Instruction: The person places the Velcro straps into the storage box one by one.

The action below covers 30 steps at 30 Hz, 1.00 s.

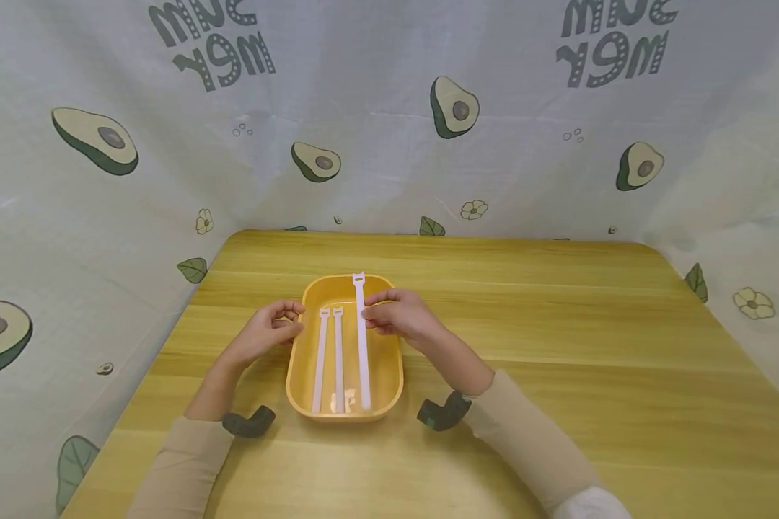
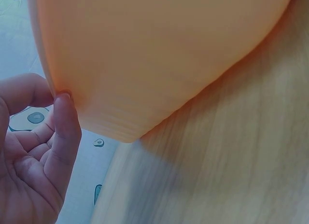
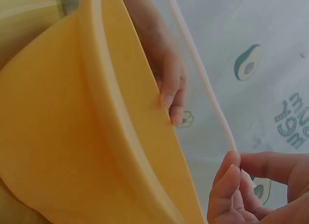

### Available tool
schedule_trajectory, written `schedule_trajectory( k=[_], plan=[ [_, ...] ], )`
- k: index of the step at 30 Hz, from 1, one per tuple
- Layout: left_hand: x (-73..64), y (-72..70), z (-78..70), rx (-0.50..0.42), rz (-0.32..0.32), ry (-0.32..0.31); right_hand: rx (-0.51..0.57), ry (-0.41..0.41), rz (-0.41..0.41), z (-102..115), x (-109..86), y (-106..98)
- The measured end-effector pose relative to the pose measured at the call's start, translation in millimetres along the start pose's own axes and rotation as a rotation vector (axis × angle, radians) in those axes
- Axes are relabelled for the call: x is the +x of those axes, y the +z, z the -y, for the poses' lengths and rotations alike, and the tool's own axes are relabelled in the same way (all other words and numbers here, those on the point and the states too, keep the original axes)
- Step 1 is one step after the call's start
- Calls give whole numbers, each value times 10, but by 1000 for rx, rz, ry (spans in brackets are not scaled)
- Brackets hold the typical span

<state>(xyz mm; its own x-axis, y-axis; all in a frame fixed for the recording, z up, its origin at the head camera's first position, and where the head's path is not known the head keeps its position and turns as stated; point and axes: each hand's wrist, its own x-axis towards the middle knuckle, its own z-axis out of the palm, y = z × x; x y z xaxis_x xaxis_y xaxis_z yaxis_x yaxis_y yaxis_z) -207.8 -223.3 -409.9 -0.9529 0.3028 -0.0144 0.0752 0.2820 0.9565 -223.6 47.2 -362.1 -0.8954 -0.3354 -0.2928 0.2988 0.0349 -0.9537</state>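
Note:
A yellow plastic tub (image 1: 391, 378) with rounded corners sits on the table. My left hand (image 1: 262, 335) pinches its left rim between thumb and index finger, as the left wrist view shows on the tub wall (image 2: 145, 50). Over the tub's right half, my right hand (image 1: 402, 316) pinches a pale pink-white strap cable tie (image 1: 363, 364) with a slotted head at its far end. In the right wrist view this tie (image 3: 205, 81) hangs above the rim. Two similar, shorter-looking cable ties, a left one (image 1: 321, 364) and a right one (image 1: 339, 364), lie side by side inside the tub.
The wood-grain table (image 1: 558, 346) extends widely to the right of the tub. Behind it hangs a white curtain (image 1: 376, 94) printed with avocados and lettering. A dark curved device is on each wrist, one left (image 1: 249, 422) and one right (image 1: 443, 411).

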Motion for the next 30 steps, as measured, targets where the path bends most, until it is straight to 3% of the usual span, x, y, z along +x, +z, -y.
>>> schedule_trajectory(
  k=[12,21,30],
  plan=[
    [24,8,-9,7,2,-6,-51,-10,-14,-40,185,130],
    [20,5,2,2,2,-11,-225,-72,-23,-142,256,218],
    [8,-1,-4,21,-9,-19,-308,-49,-53,-193,310,300]
  ],
)
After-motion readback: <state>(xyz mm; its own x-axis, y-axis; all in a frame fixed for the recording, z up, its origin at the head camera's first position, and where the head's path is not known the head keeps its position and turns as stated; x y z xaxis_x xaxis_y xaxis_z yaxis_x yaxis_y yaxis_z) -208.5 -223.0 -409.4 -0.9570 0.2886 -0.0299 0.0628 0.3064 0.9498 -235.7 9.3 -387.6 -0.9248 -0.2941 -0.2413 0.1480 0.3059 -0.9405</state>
